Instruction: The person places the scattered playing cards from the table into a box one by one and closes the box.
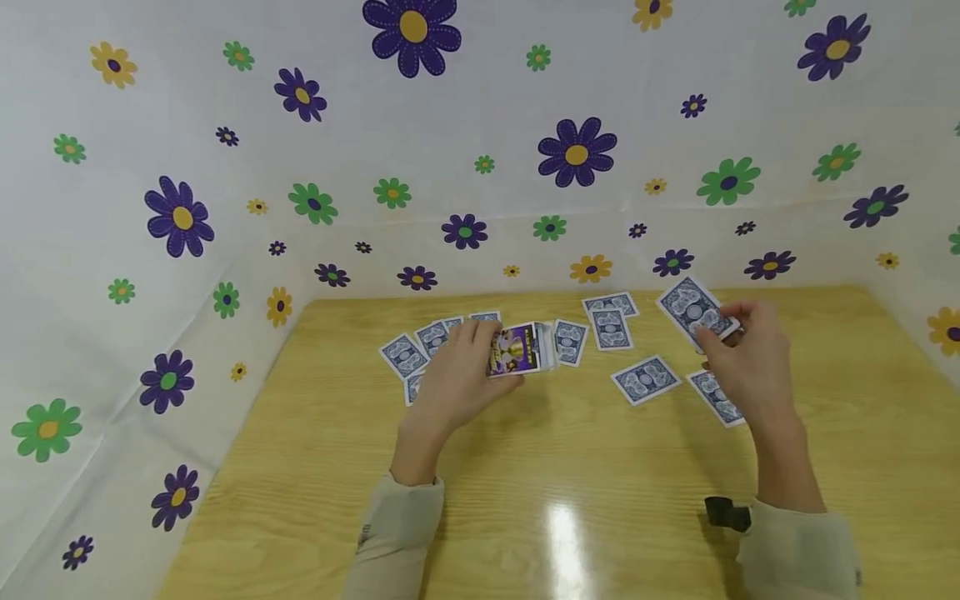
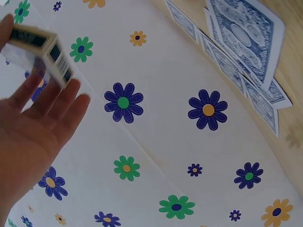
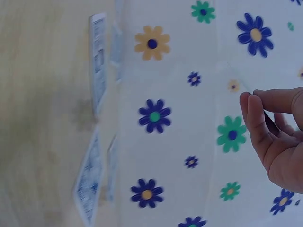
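Note:
My left hand (image 1: 459, 375) grips a small card box (image 1: 514, 350) with a purple front and a gold trophy picture. A pale flap or sleeve sticks out at the box's right end. In the left wrist view the box (image 2: 57, 61) sits between thumb and fingers. My right hand (image 1: 753, 354) pinches a blue-backed playing card (image 1: 693, 308) at its lower right corner, thumb on the patterned back. The right wrist view shows the fingertips (image 3: 253, 101) pinching the card, seen almost edge-on. Another playing card (image 1: 716, 400) lies partly hidden beneath the right hand.
Several blue-backed cards (image 1: 405, 357) lie around the left hand, partly covered by it. More lie to the right, including a single card (image 1: 647, 380) and an overlapping pair (image 1: 611, 329). A flower-printed white cloth (image 1: 480, 125) stands behind the wooden table (image 1: 525, 492).

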The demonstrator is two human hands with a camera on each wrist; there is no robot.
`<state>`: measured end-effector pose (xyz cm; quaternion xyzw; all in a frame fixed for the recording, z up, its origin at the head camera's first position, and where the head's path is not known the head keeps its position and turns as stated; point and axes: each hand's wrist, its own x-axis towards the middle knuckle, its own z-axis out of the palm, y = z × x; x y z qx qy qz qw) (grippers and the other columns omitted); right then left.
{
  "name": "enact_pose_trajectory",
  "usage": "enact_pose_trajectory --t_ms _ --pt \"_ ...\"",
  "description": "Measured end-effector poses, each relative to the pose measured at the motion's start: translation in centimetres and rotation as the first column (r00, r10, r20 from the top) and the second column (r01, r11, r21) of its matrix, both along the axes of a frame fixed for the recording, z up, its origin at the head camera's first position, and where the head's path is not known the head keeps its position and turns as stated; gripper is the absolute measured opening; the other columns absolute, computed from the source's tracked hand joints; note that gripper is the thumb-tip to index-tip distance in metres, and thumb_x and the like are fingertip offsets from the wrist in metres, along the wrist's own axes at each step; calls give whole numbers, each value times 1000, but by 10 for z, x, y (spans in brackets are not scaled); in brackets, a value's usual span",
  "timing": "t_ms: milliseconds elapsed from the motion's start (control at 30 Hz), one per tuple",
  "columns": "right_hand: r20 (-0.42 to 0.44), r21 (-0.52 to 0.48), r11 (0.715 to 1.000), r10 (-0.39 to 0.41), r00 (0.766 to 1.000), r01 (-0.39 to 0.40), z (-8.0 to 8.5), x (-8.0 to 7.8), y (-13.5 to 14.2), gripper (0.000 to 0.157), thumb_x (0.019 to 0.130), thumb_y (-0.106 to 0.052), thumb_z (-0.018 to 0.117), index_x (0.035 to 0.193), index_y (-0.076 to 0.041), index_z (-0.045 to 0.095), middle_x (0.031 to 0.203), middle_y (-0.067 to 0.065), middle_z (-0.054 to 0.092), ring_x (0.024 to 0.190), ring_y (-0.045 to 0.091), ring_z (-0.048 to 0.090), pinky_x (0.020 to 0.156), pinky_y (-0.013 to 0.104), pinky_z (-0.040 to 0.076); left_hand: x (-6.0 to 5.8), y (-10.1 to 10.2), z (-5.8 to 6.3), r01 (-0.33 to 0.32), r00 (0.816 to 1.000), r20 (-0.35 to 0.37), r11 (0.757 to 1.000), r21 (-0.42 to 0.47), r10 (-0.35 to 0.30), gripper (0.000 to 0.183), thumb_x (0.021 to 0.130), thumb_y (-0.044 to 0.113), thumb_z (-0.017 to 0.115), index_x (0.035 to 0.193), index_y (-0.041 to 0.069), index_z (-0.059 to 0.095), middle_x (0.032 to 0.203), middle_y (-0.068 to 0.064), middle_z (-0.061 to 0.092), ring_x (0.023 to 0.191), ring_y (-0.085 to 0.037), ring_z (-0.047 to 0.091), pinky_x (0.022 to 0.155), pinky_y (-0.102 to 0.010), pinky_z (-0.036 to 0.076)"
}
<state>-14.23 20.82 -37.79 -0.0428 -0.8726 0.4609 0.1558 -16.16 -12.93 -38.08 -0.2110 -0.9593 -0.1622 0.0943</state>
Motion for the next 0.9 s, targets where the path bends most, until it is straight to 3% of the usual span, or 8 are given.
enact_pose_trajectory --t_ms 67,167,367,467,567,667,800,900 --pt "-50 45 999 -7 999 9 7 5 -8 40 96 -8 62 130 5 45 103 22 60 67 10 57 53 16 51 2 2 0 -2 993 -116 1000 21 4 77 80 43 82 136 4 47 126 -14 56 113 -29 55 97 -41 49" --pt "-133 88 996 19 991 -7 19 11 -19 34 97 -5 59 128 4 48 100 21 61 68 11 56 52 13 49 4 7 3 1 965 -261 998 69 17 77 78 42 83 135 4 47 126 -16 56 113 -30 54 98 -42 47" --pt "-216 45 979 205 955 -200 36 22 -44 26 100 7 43 124 7 35 110 25 52 72 -1 58 54 15 52 6 14 11 50 889 -459 993 110 6 79 75 40 87 132 3 49 127 -16 53 113 -31 52 98 -43 45" --pt "-242 18 975 221 945 -223 40 29 -55 28 99 9 40 125 6 32 111 18 46 71 3 56 52 15 49 8 16 13 78 873 -487 992 99 -20 78 74 40 87 131 3 49 126 -15 53 113 -31 51 97 -42 44" --pt "-322 -65 973 189 928 -220 42 35 -65 33 97 12 42 128 6 33 108 6 44 70 7 56 54 14 48 12 18 13 72 880 -475 994 77 -27 77 75 41 86 131 3 49 124 -14 53 111 -30 50 94 -41 45" --pt "-429 -122 965 161 889 -234 43 42 -73 34 94 16 46 126 10 38 103 -3 46 70 7 58 56 13 49 18 18 11 41 891 -454 998 51 -13 77 74 44 86 129 4 50 121 -13 54 107 -29 52 89 -40 47" --pt "-512 -94 966 163 843 -243 44 48 -83 30 91 16 52 121 13 52 98 4 58 67 2 59 56 11 49 26 16 10 16 888 -461 999 42 5 78 72 49 86 125 4 51 116 -13 56 102 -29 53 87 -40 48" --pt "-519 -55 967 186 834 -250 41 51 -88 30 90 15 56 119 10 59 90 13 63 66 -1 59 56 10 49 32 15 10 14 874 -485 999 48 12 79 70 52 86 123 4 51 115 -14 57 100 -30 53 87 -41 48"
